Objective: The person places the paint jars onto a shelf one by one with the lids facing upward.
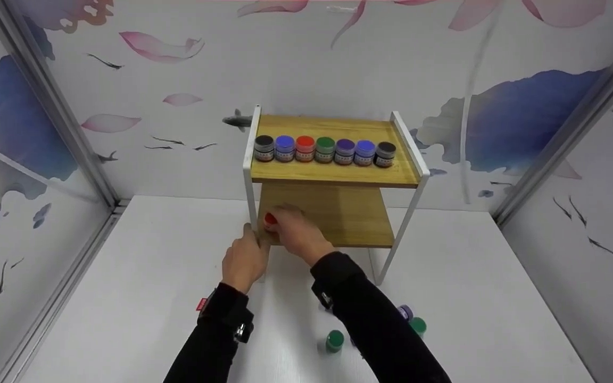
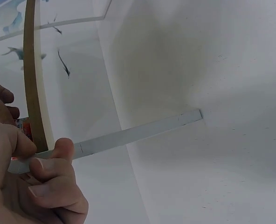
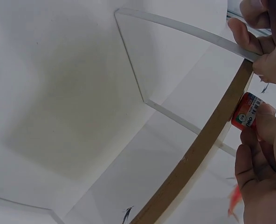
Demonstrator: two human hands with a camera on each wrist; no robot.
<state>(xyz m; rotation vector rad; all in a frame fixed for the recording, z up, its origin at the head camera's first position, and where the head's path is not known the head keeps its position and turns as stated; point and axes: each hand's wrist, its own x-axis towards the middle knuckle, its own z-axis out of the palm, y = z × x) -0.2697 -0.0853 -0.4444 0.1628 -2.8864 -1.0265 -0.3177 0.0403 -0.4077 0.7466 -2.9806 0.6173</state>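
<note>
At the front left corner of the shelf, the left hand grips the front left leg, its fingers curled round the metal just below the lower board. Immediately to the right, the red jar is at the left end of that board, near its front edge. The right hand pinches this jar, thumb and fingers clamped on it; whether its base bears on the board cannot be confirmed. Above, the upper board carries a row of seven jars, left to right: black, blue, red, green, purple, blue, black. Below, on the white surface, are one green jar, then, beyond the right sleeve, a purple jar and a second green jar.
</note>
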